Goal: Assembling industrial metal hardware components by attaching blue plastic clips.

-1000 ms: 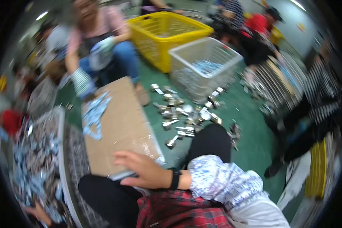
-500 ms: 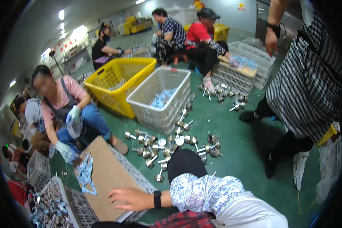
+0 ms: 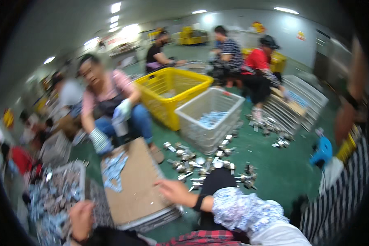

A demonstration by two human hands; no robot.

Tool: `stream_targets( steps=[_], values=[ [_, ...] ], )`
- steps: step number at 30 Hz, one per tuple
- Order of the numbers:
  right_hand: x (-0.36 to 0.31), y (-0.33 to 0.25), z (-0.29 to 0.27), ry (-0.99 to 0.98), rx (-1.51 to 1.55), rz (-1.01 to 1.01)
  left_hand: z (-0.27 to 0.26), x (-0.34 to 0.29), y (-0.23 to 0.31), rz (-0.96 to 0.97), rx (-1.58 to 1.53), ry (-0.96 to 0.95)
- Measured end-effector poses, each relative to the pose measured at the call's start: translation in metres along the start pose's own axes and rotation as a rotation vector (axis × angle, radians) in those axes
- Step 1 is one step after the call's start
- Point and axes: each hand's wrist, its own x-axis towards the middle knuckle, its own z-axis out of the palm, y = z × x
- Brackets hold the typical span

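My right hand [image 3: 174, 191] hovers over or rests on the right edge of a brown cardboard sheet [image 3: 131, 197], fingers stretched and apart, holding nothing. A black band circles its wrist below a blue-patterned sleeve cover. My left hand [image 3: 81, 219] is at the lower left beside a grey crate heaped with small blue and brownish pieces [image 3: 55, 192]. Its fingers look curled but are smeared by motion, so whether anything is in them does not show. On the cardboard's far left part lies a cluster of flat light-blue pieces [image 3: 115, 170]. Beneath the sheet are stacked crates [image 3: 151, 221].
Across the cardboard squats a person in striped gloves [image 3: 100, 141]. Behind stand a yellow basket [image 3: 158, 98] and a grey crate [image 3: 188, 123] with blue pieces inside. Metal parts with stems [image 3: 192, 164] lie scattered on the green floor. A person in striped clothing [image 3: 336, 197] stands close at right.
The view has swung left, so the scene sits further right. My left hand has come into view at lower left. My right hand has shifted to the cardboard's right edge.
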Motion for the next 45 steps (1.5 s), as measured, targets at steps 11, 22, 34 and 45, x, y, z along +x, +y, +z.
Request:
stream_targets(
  steps=[11,22,34,45],
  values=[
    [0.121,0.037,-0.028,0.202,0.354,0.228,0.149,0.081,-0.039,0.293,-0.387,-0.249],
    [0.224,0.091,0.026,-0.013,0.077,0.254,0.142,0.084,-0.076,0.243,-0.156,-0.368],
    [0.199,0.074,0.016,-0.261,0.685,0.558,0.142,0.093,-0.099,0.197,-0.047,-0.360],
    [0.124,0.082,0.013,-0.087,0.482,0.691,0.183,0.064,-0.107,0.315,-0.010,-0.305]
  ],
)
